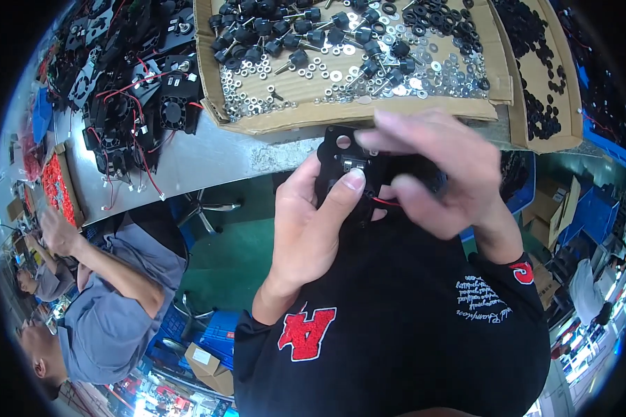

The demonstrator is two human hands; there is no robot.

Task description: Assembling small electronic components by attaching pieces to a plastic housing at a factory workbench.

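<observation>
Fingers of the left hand are closed around the black housing, best kept braced beside the right hand, whose blurred grip cannot be told.

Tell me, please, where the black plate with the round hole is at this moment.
In the head view, the black plate is slightly right of and above centre, held in the bare left hand, just below the shallow brown cardboard tray.

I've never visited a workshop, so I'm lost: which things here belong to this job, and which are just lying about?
Likely part of the job:
handheld black assembly
fan assemblies
nuts, washers and black-headed bolts in the cardboard tray

Apparently just lying about:
blue bin
cardboard box
chair base
</observation>
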